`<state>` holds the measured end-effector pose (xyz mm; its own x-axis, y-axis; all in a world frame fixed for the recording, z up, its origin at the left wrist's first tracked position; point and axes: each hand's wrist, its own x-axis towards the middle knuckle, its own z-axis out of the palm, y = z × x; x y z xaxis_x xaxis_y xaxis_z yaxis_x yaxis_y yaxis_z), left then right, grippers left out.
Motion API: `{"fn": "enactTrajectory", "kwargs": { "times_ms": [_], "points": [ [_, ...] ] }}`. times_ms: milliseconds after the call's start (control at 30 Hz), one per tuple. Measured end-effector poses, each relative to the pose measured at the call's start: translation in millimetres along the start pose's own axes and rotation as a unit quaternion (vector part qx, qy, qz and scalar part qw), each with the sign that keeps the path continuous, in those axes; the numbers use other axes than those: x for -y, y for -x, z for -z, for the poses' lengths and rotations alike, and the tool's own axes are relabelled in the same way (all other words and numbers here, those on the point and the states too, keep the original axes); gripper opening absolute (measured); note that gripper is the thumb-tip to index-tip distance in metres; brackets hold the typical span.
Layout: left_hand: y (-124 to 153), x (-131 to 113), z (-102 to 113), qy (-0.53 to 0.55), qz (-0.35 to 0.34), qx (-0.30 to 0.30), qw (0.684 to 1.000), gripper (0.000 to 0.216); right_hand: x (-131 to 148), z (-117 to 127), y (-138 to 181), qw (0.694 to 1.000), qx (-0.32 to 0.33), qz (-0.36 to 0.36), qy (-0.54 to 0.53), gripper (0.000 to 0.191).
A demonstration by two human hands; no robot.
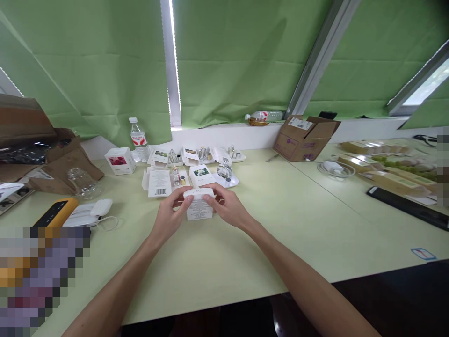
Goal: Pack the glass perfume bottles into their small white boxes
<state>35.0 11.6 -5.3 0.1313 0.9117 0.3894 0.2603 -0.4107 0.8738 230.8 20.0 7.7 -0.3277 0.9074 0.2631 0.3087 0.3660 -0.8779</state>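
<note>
Between my two hands a small white carton (199, 209) with fine print on its front stands upright on the table. My left hand (171, 211) grips its upper left corner, thumb on the top edge. On the opposite corner, my right hand (229, 206) holds it the same way. Just behind is another white box (202, 173) with a white-flower picture. Opened white cartons, one with a barcode (160, 183), lie around it with glass bottles, among them a perfume-like bottle (176, 177) and a round faceted one (224, 171). Whatever is inside the held carton is hidden.
A white box with a pink picture (120, 161) and a water bottle (139, 140) stand back left. Left are a clear plastic bottle (84, 183) and white devices with a cable (93, 211). A cardboard box (303, 139), coiled white cable (336, 169) and black bar (407, 206) lie right.
</note>
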Motion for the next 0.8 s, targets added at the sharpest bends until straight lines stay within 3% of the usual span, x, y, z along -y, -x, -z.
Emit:
{"fn": "enactTrajectory", "kwargs": {
  "times_ms": [800],
  "points": [
    [0.3, -0.8, 2.5, -0.012, -0.006, -0.008, 1.000, 0.033, -1.9, 0.3, -0.5, 1.000, -0.002, -0.002, -0.022, 0.041]
  ]
}}
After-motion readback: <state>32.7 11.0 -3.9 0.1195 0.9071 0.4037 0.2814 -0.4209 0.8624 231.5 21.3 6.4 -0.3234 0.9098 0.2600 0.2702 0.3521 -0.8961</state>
